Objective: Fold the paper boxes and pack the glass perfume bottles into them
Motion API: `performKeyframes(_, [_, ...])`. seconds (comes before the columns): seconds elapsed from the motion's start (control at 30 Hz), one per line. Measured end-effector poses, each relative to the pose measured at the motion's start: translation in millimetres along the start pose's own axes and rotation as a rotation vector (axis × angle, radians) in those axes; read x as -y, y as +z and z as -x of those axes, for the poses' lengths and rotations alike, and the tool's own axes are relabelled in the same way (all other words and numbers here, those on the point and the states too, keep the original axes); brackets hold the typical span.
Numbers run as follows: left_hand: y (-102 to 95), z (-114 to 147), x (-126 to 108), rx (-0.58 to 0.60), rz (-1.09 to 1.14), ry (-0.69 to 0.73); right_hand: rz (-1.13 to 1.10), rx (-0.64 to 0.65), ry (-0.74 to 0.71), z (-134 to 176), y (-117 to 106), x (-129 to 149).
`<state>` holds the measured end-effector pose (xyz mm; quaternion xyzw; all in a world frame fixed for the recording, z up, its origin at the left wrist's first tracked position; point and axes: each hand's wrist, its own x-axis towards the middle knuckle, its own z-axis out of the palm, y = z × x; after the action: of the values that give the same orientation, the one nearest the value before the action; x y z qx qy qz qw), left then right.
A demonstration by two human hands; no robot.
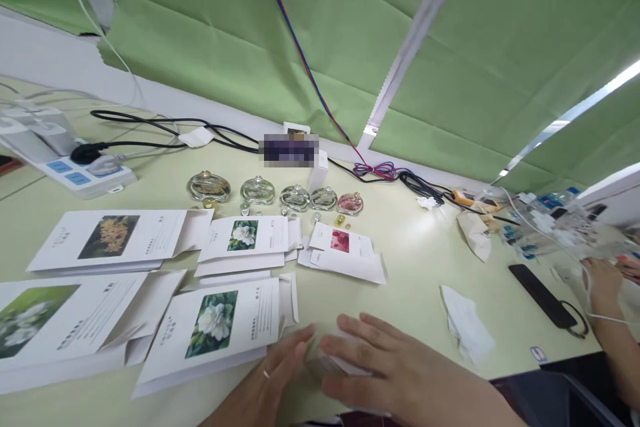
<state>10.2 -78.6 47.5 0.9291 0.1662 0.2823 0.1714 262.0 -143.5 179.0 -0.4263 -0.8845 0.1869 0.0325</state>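
Note:
My left hand [280, 373], with a ring on one finger, reaches in from the bottom edge, its fingers stretched out beside the flattened white carton [165, 353] with a white flower picture. Close to its right, my right hand [375, 357] is held palm down with the fingers spread. Between and under the hands is a pale, blurred object [325, 363]; its kind cannot be made out, and no firm grip on it shows. More flattened flower cartons lie to the left, among them one with an orange flower [110, 237] and one with a red picture [345, 250].
Several glass bottles [257, 191] stand in a row behind the cartons, small caps before them. A power strip [83, 170] lies far left. On the right are a crumpled tissue [465, 323], a black flat device [543, 295] and another person's hand [603, 283].

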Motion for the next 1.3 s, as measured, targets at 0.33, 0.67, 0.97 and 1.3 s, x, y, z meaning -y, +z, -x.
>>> performKeyframes(0.33, [43.4,-30.1,-17.8,-0.244,0.581,-0.328,-0.535,-1.579,0.373,-23.0,173.7,15.7])
performKeyframes(0.67, [32.7,-42.6,-13.1,-0.316,0.616,-0.329,-0.588,-1.316,0.312,-12.7,142.7,-7.5])
performKeyframes(0.97, [23.9,-46.8,-4.5,-0.29,0.545,-0.293,-0.629,-1.25,0.291,-12.5,134.4,-14.1])
performKeyframes(1.3, [20.4,-54.4,-29.8,-0.204,0.475,-0.398,-0.488,-0.919,0.355,-7.3,116.3,-7.9])
